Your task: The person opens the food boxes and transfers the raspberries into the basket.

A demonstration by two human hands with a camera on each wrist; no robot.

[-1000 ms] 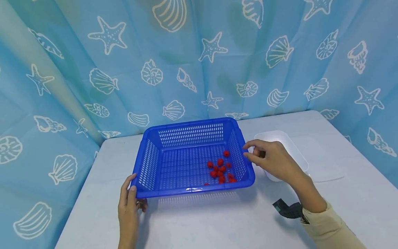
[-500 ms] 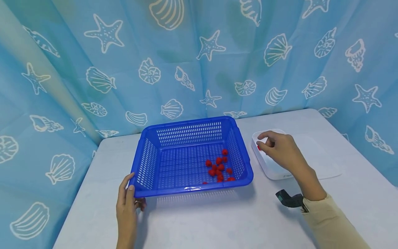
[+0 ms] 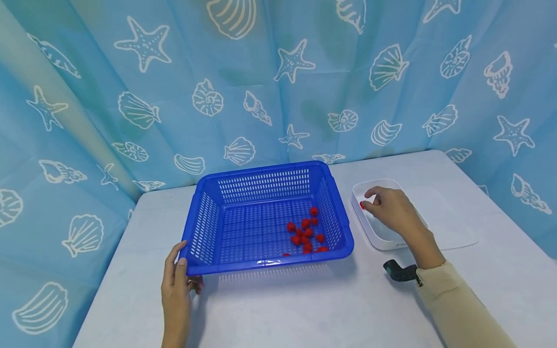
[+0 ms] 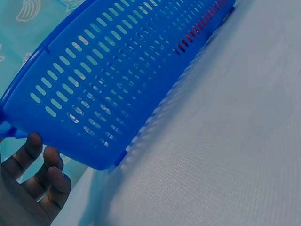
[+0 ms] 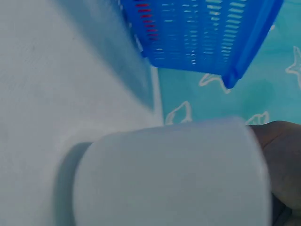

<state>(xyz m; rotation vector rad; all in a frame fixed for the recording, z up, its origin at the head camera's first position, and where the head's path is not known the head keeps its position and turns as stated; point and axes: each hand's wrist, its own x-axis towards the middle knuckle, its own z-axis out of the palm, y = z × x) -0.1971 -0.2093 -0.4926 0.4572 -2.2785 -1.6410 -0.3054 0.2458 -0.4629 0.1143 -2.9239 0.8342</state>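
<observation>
In the head view, a blue plastic basket [image 3: 261, 263] with slotted walls stands mid-table. Several small red, bumpy pieces that look like raspberries [image 3: 307, 232] lie toward its right side. My left hand [image 3: 176, 295] holds the basket's near left corner, thumb at the rim and other fingers curled below it, as the left wrist view shows. My right hand [image 3: 393, 210] reaches over a white box [image 3: 376, 244], thumb and index finger parted. One red piece [image 3: 362, 205] sits right by the thumb tip, inside the box near its left wall; whether they touch is unclear.
A pale, nearly transparent sheet or lid [image 3: 452, 232] lies right of the white box. A blue curtain [image 3: 261, 72] with shell and starfish prints hangs behind the white table [image 3: 278, 314]. In the right wrist view, the box's white wall [image 5: 174, 174] fills the foreground.
My right hand has moved from the basket's right rim to over the white box, coming beside the red piece there. My left hand stays at the basket's corner.
</observation>
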